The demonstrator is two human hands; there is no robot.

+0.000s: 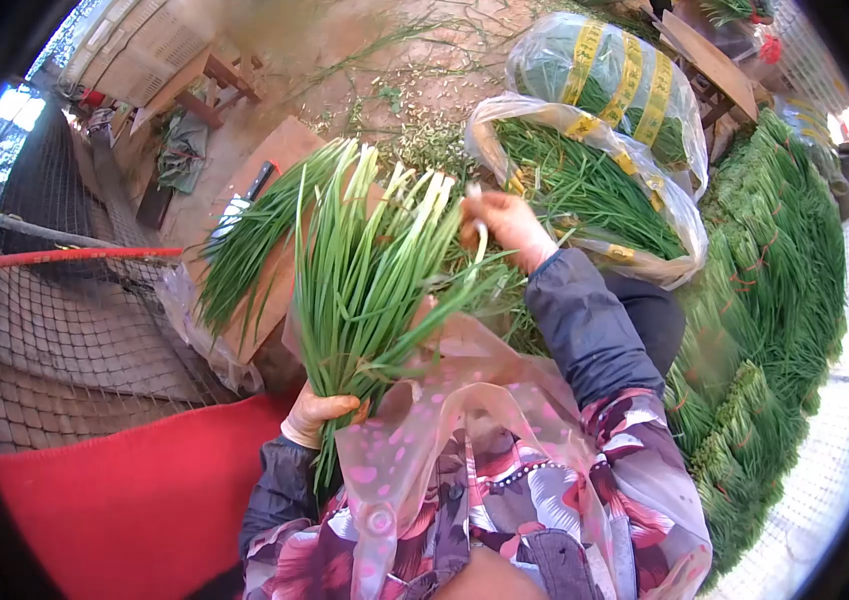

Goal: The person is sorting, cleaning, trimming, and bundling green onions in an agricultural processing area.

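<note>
My left hand (319, 412) is closed around the lower, leafy part of a large bunch of garlic chives (369, 280). The pale cut ends of this bunch fan out away from me, over my apron (394, 440). Just right of those ends, my right hand (506, 226) pinches a pale chive stalk (482, 243) between thumb and fingers. A second pile of chives (256, 262) lies on a brown board (284, 155) to the left. Beside that pile rests a knife (262, 180) with a dark handle, its blade partly covered by leaves.
An open plastic bag of chives (594, 185) stands at the right, with a closed wrapped bag (609, 75) behind it. Tied chive bundles (764, 290) are heaped far right. Trimmings (409, 125) litter the ground. A red cloth (134, 490) and netting (64, 340) lie left.
</note>
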